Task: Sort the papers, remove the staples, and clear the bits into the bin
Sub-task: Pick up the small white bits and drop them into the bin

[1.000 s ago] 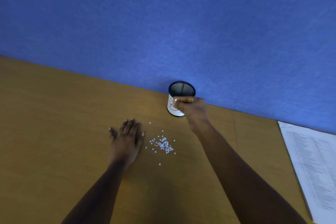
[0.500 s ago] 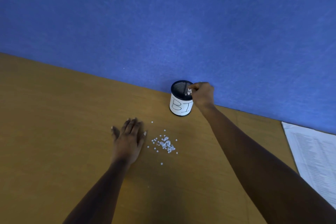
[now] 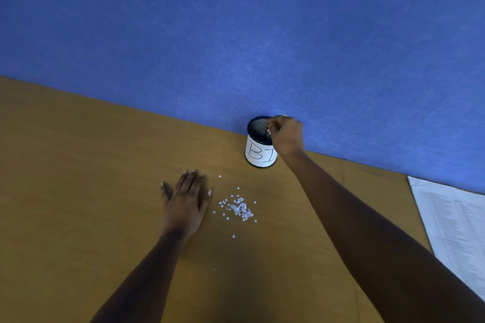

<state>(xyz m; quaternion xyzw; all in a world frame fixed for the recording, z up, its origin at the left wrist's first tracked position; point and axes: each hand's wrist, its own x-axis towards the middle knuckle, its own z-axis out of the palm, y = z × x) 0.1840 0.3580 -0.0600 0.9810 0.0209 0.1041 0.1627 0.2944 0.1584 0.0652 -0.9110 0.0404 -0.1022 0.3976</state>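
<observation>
A small black mesh bin (image 3: 258, 155) with a white label stands on the wooden desk (image 3: 78, 191) against the blue wall. My right hand (image 3: 288, 136) hovers at the bin's right rim, fingers curled together over the opening, with a few white specks showing at the fingertips. A loose pile of small white paper bits (image 3: 240, 209) lies on the desk in front of the bin. My left hand (image 3: 186, 198) lies flat on the desk just left of the pile, fingers straight, holding nothing.
A printed sheet of paper (image 3: 458, 225) lies at the right edge of the desk. The blue partition wall (image 3: 236, 34) runs along the desk's far edge, right behind the bin. A few stray bits lie apart from the pile.
My right hand has risen from the front of the bin to its rim, carrying a pinch of bits over the opening. The left hand and the pile have stayed put.
</observation>
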